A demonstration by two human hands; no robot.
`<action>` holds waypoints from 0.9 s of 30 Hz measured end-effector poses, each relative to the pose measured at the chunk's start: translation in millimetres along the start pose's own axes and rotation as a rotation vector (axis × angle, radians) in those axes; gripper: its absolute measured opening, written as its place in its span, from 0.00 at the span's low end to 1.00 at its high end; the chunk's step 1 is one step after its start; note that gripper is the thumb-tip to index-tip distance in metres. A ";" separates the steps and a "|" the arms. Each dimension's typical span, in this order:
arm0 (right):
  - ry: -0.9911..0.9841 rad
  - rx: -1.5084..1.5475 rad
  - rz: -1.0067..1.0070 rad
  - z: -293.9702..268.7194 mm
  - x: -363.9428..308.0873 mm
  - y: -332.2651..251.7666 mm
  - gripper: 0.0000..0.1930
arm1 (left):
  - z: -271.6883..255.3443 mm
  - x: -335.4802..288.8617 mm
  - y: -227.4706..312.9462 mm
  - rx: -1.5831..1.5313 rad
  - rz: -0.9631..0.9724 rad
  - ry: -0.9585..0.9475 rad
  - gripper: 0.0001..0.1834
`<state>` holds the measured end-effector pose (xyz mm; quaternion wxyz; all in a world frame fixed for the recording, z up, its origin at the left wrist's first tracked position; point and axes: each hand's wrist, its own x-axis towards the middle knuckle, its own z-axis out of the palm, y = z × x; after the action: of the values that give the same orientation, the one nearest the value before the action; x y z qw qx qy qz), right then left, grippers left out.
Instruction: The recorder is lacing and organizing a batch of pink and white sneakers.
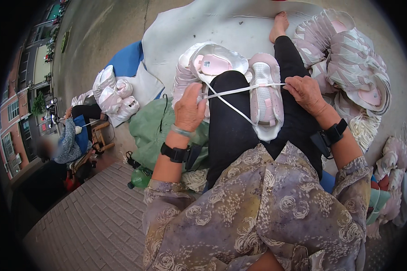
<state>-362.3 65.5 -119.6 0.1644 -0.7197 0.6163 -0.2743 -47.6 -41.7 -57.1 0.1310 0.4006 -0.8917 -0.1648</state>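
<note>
A pale pink and white sneaker (266,97) lies on my lap between my thighs, its white sole edge turned toward me. One flat white shoelace (230,91) runs across its upper, and a loose length hangs slanting down to the shoe's left side. On the left, my left hand (189,107) is closed on the lace beside my knee. My right hand (306,94) pinches the lace's tip just right of the shoe. Between the hands the lace is stretched nearly straight.
Nested pink and white shoes (208,63) rest beyond my left knee, and bigger stacks (355,58) stand at the right. Bundled white laces (365,131) lie below those. A green sack (156,128) is by my left arm. Farther left, another person (74,135) sits near bagged shoes.
</note>
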 end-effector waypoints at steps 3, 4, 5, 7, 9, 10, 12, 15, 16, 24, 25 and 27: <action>0.002 -0.043 -0.031 -15.5 -2.0 5.1 0.06 | 41.0 26.1 49.8 -0.108 0.173 -0.132 0.26; -0.006 -0.061 -0.043 -22.4 -1.8 5.9 0.06 | 51.3 28.2 55.0 -0.088 0.168 -0.199 0.21; -0.041 -0.085 -0.008 -30.7 -2.6 6.0 0.07 | 62.2 30.1 54.5 -0.061 0.185 -0.200 0.15; -0.016 -0.110 -0.014 -44.4 -9.4 13.5 0.06 | 64.6 38.9 54.3 -0.042 0.218 -0.202 0.09; -0.030 -0.123 -0.001 -59.1 -22.8 27.7 0.06 | 51.4 44.5 44.5 0.170 0.357 -0.144 0.04; -0.027 -0.126 -0.007 -68.3 -26.8 30.6 0.06 | 40.2 46.3 35.7 0.215 0.366 -0.082 0.03; -0.084 -0.248 0.028 -91.3 -37.4 34.7 0.05 | 9.1 51.7 3.3 0.293 0.351 -0.008 0.02; -0.075 -0.298 0.078 -128.7 -59.8 45.0 0.04 | -53.0 50.4 -56.1 0.501 0.135 0.031 0.03; -0.057 -0.314 0.058 -142.9 -68.2 49.3 0.05 | -74.8 48.4 -77.8 0.545 0.121 0.099 0.04; -0.040 -0.670 -0.126 -257.8 -103.9 -18.4 0.15 | -212.3 9.9 -129.4 0.554 -0.042 0.203 0.09; -0.101 -0.748 -0.120 -269.2 -110.1 -20.3 0.15 | -220.1 11.4 -128.8 0.598 -0.009 0.210 0.09; -0.122 -0.821 -0.152 -285.8 -124.5 -17.5 0.14 | -236.5 20.0 -115.7 0.659 0.018 0.226 0.08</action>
<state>-530.3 219.4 94.0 -0.1206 -0.7837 0.6088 0.0257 103.6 -173.8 114.3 0.0938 0.4292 -0.8804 0.1785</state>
